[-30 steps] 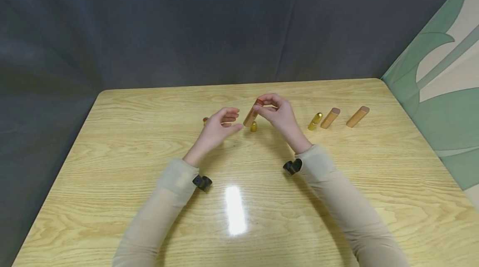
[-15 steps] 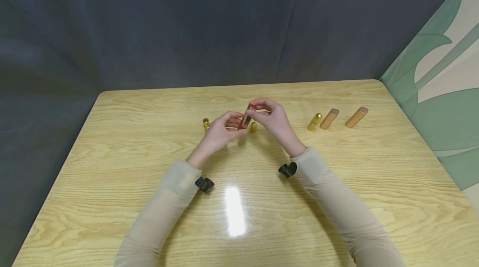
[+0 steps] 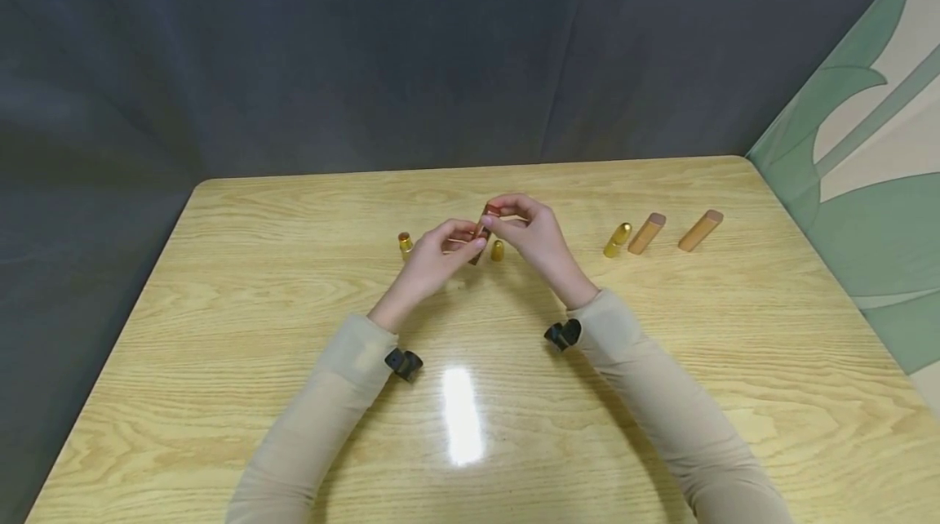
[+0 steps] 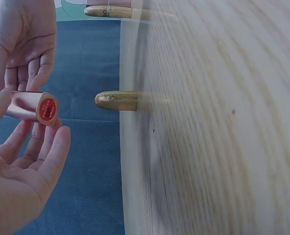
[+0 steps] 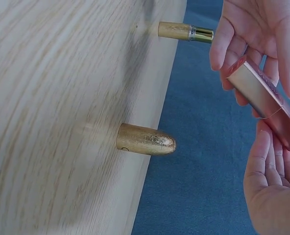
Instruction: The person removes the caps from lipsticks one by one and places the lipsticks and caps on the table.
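Both hands hold a copper-pink lipstick tube (image 5: 262, 93) tilted above the table. My right hand (image 3: 542, 237) pinches its upper end between thumb and fingers. Around its lower part, my left hand (image 3: 437, 255) has its thumb on one side and fingers on the other. A red round label (image 4: 48, 109) shows on the tube's lower end in the left wrist view. Just right of the tube, a gold bullet-shaped cap (image 3: 498, 251) stands upright. Beyond the left hand stands a gold lipstick base (image 5: 186, 32) with a shiny collar, partly hidden by that hand in the head view.
To the right stand a gold bullet-shaped lipstick (image 3: 618, 240) and two copper tubes, one beside it (image 3: 647, 233) and one farther right (image 3: 701, 230). A dark curtain (image 3: 382, 59) hangs behind the wooden table (image 3: 257, 279). Green-patterned fabric (image 3: 881, 246) borders the right side.
The right hand has brought the lipstick tube left and slightly down. The left hand, apart from it before, has come onto its lower part. The gold base shows more now.
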Demonstrator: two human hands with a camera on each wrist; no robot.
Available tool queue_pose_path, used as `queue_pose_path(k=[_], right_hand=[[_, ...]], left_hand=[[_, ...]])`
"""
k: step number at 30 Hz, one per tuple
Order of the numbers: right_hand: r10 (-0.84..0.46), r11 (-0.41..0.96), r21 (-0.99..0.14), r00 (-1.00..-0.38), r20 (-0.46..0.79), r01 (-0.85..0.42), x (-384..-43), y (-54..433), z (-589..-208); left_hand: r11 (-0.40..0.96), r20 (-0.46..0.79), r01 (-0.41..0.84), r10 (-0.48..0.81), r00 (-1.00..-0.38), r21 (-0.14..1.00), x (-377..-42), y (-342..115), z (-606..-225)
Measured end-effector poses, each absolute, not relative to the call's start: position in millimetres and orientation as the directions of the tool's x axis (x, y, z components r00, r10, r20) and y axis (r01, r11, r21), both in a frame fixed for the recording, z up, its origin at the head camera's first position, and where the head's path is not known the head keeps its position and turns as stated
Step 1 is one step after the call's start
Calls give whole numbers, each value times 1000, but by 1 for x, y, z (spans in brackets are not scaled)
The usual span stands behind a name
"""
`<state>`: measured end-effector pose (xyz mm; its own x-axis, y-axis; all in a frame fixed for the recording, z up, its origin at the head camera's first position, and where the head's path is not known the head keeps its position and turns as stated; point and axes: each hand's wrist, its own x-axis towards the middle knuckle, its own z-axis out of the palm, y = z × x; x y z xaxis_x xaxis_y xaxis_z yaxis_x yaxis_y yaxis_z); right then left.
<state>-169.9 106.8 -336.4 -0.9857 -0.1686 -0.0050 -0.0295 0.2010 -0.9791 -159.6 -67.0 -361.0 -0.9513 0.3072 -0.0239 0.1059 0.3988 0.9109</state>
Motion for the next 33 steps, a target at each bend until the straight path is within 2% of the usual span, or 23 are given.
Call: queue_pose_path(k=[11,20,33], right_hand=[[-185,187,-982,-983,-3,-32,-170,107,-339],[-220,248,-969,-974,-60,4,-170,108,-342],[-218,235,-972,-974,-56,3,-168,106,-342]], left_hand=[[408,-7,108,271,-962,907,-158,-64,-360],[321,-17,60,233,-972,945,-159,-65,-360],[330,-29,54,243,-970,942,-157,-66,-357]])
